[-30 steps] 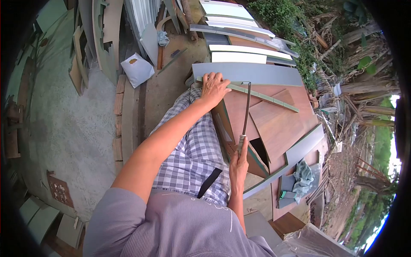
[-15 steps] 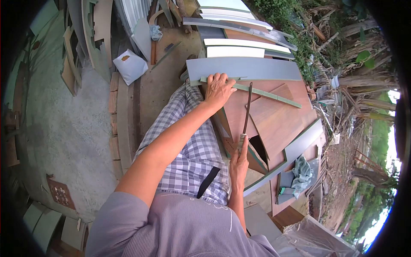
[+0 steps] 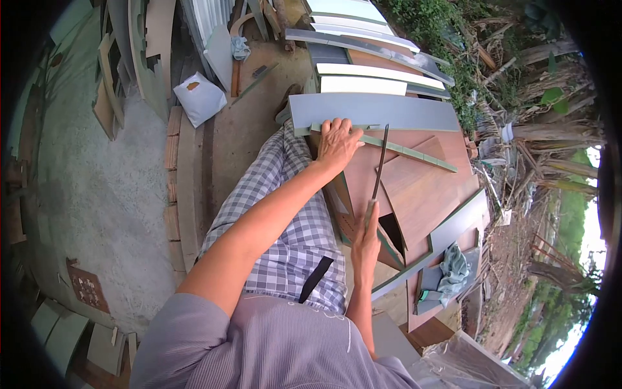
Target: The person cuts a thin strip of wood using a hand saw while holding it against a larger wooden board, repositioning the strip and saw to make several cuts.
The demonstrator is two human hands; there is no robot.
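My left hand [image 3: 338,144] is closed over a thin green-edged strip [image 3: 414,154], pressing it down beside a long grey board [image 3: 376,111]. Evenly spaced marks run across the strip. In my right hand [image 3: 367,241] is the handle of a long, thin-bladed tool [image 3: 380,167], its dark blade seen nearly edge-on. The blade crosses the strip to the right of my left hand, with its tip past the strip near the grey board. Whether the edge has teeth cannot be made out. Beneath lies a brown wooden panel [image 3: 414,188].
White and grey boards [image 3: 363,84] lie stacked toward the far end. A pale angled board [image 3: 453,223] and a crumpled teal cloth [image 3: 453,272] are at the right. On the left are a white sack [image 3: 199,100] and leaning panels [image 3: 149,52]. Plants [image 3: 414,26] border the far right.
The view has shifted slightly. My right hand has pushed the blade a little farther across the strip, toward the grey board. My left hand keeps its hold.
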